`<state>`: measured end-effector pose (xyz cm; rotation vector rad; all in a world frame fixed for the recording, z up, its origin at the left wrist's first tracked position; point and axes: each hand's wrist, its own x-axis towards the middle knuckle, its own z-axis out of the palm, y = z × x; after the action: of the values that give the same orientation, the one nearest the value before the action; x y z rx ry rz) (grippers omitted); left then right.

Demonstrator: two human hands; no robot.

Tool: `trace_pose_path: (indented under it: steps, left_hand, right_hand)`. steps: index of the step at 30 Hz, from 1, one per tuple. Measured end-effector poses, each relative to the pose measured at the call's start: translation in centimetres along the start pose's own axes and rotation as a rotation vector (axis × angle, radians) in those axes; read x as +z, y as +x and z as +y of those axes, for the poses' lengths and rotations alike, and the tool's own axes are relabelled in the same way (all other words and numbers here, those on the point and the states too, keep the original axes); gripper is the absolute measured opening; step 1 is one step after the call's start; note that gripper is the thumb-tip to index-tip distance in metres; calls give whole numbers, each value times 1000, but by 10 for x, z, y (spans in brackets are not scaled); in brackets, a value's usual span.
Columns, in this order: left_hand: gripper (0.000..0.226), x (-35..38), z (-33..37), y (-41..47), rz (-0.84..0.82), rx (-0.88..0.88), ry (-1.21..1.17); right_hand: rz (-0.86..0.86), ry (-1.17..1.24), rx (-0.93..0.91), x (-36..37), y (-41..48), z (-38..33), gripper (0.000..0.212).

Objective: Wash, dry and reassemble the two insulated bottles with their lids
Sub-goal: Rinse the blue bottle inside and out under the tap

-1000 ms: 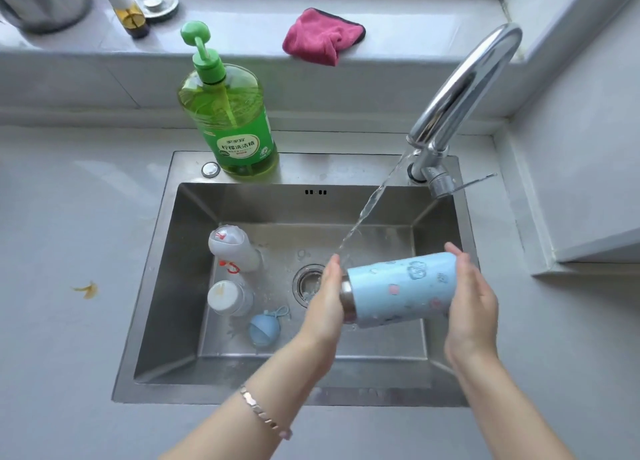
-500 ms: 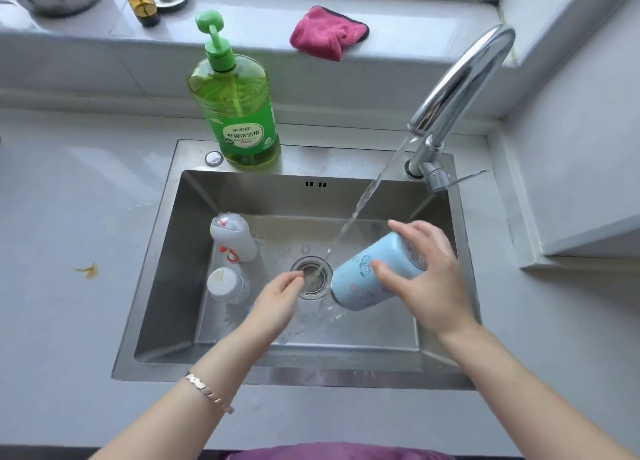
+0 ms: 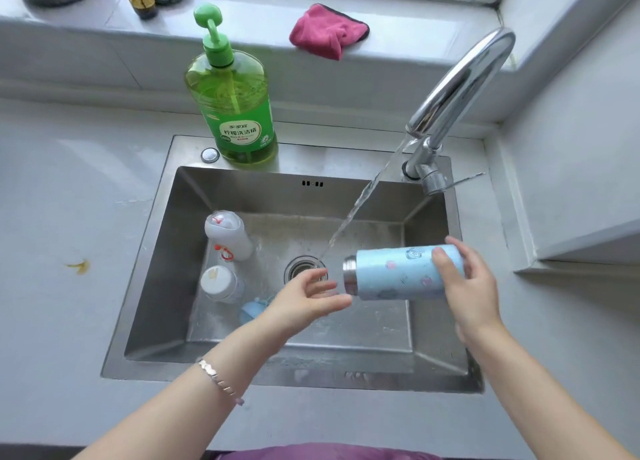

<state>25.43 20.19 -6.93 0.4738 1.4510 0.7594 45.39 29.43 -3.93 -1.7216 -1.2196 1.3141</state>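
Observation:
My right hand grips the base end of a light blue patterned bottle, held sideways over the sink with its steel mouth pointing left. Just left of that mouth, my left hand hovers with fingers spread and holds nothing. A white bottle lies at the sink's left side. In front of it sits a white lid. The blue lid shows partly behind my left wrist. Water from the tap streams down towards the drain.
The steel sink is set into a grey counter. A green dish soap pump bottle stands on the sink's back rim. On the window ledge lies a pink cloth. A small yellow scrap sits on the left counter.
My right hand has turned the blue bottle from tipped mouth-down to lying sideways, mouth to the left. My left hand rose slightly towards the bottle's mouth. Water keeps running.

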Motion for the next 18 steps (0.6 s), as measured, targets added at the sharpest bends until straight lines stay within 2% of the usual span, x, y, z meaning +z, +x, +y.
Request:
trace_pose_path:
  steps: [2,4,7,10,12,14,16,18]
  left_hand:
    - [70,11,10,10,-10,38,-36]
    - [64,17,23,19,103,103,-99]
    - [63,18,42,32,253,194,-201]
    - [66,17,56,40,285,232,-101]
    - [73,15,60,44,281,243,34]
    - [74,14,61,46,274,268,116]
    - [67,12,61,45,275,307,178]
    - [62,10,61,44,280,344,206]
  right_hand:
    - [-10,310,351,21,-1,8,10]
    - [-74,549,618,43,-3,15,23]
    - [-182,760,777,69,-7,23,36]
    - [-251,825,801,79,-8,29,41]
    - [-293,731,790,79,-5,35,41]
    - [-339,407,667,75,1,39,36]
    - [-369,129,356,67,7,36,33]
    - [-533,-2,13,64,11,27,65]
